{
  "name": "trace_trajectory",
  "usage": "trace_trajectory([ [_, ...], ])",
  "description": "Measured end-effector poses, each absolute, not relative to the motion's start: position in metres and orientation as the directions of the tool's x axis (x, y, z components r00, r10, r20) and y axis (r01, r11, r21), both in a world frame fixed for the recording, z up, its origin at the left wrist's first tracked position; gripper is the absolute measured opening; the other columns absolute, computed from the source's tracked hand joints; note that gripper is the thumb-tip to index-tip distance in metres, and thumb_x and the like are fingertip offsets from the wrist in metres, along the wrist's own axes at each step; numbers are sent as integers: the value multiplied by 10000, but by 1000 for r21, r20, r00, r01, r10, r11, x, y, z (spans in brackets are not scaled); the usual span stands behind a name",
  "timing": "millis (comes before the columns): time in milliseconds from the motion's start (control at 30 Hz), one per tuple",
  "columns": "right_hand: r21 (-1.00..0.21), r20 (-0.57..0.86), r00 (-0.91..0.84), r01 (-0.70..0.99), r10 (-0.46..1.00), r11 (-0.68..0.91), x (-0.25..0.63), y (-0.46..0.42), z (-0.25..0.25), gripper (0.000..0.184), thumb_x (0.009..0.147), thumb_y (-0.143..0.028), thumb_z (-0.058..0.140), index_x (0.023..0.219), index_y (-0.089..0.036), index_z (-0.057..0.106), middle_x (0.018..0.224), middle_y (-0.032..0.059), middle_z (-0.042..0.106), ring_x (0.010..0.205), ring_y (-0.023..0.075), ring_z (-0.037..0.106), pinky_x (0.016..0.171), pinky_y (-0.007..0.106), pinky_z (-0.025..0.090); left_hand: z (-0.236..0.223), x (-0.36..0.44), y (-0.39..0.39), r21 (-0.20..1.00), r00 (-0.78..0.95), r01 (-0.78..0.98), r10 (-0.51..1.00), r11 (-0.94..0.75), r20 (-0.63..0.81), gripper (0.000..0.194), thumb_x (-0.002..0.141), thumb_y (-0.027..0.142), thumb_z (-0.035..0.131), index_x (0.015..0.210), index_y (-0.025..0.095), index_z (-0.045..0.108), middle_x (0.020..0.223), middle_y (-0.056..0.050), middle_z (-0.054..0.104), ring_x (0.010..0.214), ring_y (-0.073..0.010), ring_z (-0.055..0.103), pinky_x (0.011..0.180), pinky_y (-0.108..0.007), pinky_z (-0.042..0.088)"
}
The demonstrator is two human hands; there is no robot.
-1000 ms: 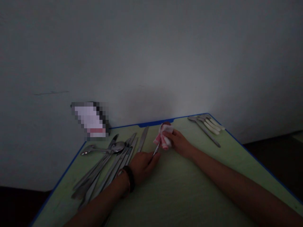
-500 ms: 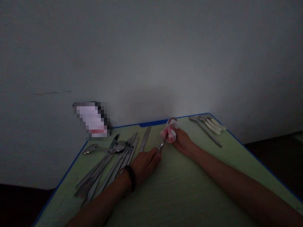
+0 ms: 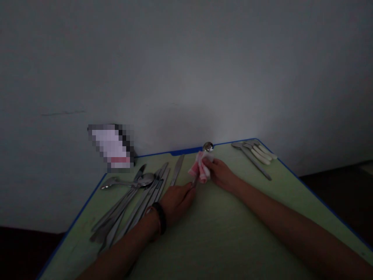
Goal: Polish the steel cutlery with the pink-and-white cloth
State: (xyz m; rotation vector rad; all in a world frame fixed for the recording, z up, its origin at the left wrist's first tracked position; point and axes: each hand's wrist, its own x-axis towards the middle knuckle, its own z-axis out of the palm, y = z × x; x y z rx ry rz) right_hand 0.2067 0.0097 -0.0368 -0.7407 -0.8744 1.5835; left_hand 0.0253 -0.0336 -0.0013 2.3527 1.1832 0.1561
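My left hand (image 3: 178, 197) is closed round the handle of a metal spoon (image 3: 208, 147), whose round bowl points away from me. Pinched in my right hand (image 3: 221, 174) is a pink and white cloth (image 3: 201, 167), wrapped about the spoon's handle just below the bowl. The cloth hides the middle of the spoon. Close to my left hand a table knife (image 3: 177, 169) lies on the table. Beyond my left wrist spreads a loose pile of metal cutlery (image 3: 147, 198), with another spoon (image 3: 145, 179) lying across its top.
The pale green table (image 3: 233, 233) has a blue edge and stands against a grey wall (image 3: 186, 77). A blurred-out phone-like object (image 3: 112, 146) leans on the wall at the back left. At the back right lie a long-handled spoon (image 3: 253, 160) and several white-handled pieces of cutlery (image 3: 260, 154).
My right hand has drawn the cloth down the spoon toward my left hand, uncovering the bowl. My left hand has kept its grip on the handle, shifting only slightly.
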Motion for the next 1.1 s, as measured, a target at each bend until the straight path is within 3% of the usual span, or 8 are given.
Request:
trace_trajectory([
  [133, -689, -96, 58, -724, 994, -25, 205, 17, -34, 260, 655, -391, 733, 760, -173, 638, 710, -21, 640, 661, 100, 555, 694, 231, 456, -2, 24, -33, 452, 661, 699, 742, -554, -112, 348, 910, 335, 259, 650, 195, 443, 568, 8, 507, 526, -140, 472, 528, -252, 296],
  [200, -651, -83, 95, -759, 992, 18, 205, 19, -33, 243, 654, -359, 742, 792, -191, 633, 743, -32, 647, 701, 96, 571, 745, 228, 468, -3, 21, -32, 447, 687, 682, 717, -579, -121, 356, 889, 328, 276, 609, 189, 447, 554, 7, 487, 522, -136, 460, 529, -254, 295],
  [333, -711, -23, -40, -702, 999, -45, 207, 16, -32, 243, 648, -277, 752, 835, -187, 627, 821, -7, 666, 730, 107, 600, 739, 242, 490, -7, 16, -30, 479, 696, 667, 707, -571, -126, 374, 848, 326, 291, 533, 181, 431, 504, 14, 437, 503, -124, 420, 545, -257, 311],
  [500, -751, 26, -232, -646, 972, -134, 214, 13, -31, 264, 654, -224, 749, 872, -200, 602, 845, -7, 669, 695, 117, 619, 608, 236, 494, -7, 18, -30, 556, 622, 702, 763, -445, -175, 520, 895, 435, 199, 483, 183, 392, 444, 27, 375, 444, -105, 353, 484, -248, 272],
  [667, -797, 63, -303, -589, 951, -135, 218, 12, -29, 192, 713, -314, 706, 806, -170, 618, 722, 8, 666, 580, 104, 579, 493, 211, 432, -5, 23, -32, 541, 598, 715, 789, -443, -144, 583, 927, 469, 131, 501, 185, 412, 446, 19, 406, 444, -111, 378, 498, -252, 274],
  [833, -816, -2, -304, -550, 953, -177, 215, 8, -25, 281, 752, -409, 655, 776, -129, 642, 709, 50, 672, 668, 139, 612, 642, 262, 478, -5, 25, -33, 526, 602, 712, 790, -465, -117, 554, 936, 451, 162, 539, 183, 440, 472, 13, 452, 453, -113, 410, 504, -250, 281],
  [967, -682, -38, -151, -719, 988, -136, 210, 11, -23, 240, 744, -411, 659, 846, -196, 629, 764, 2, 674, 716, 133, 612, 728, 280, 488, -4, 26, -32, 556, 595, 699, 797, -449, -104, 578, 936, 463, 149, 528, 182, 445, 463, 12, 458, 453, -114, 416, 510, -249, 296],
  [1100, -519, -58, -28, -853, 998, -54, 209, 17, -23, 186, 785, -416, 597, 880, -256, 603, 720, -46, 647, 690, 124, 601, 697, 273, 496, -5, 23, -31, 573, 613, 691, 777, -441, -141, 613, 930, 469, 143, 467, 185, 427, 417, 13, 418, 424, -110, 383, 503, -253, 302],
])
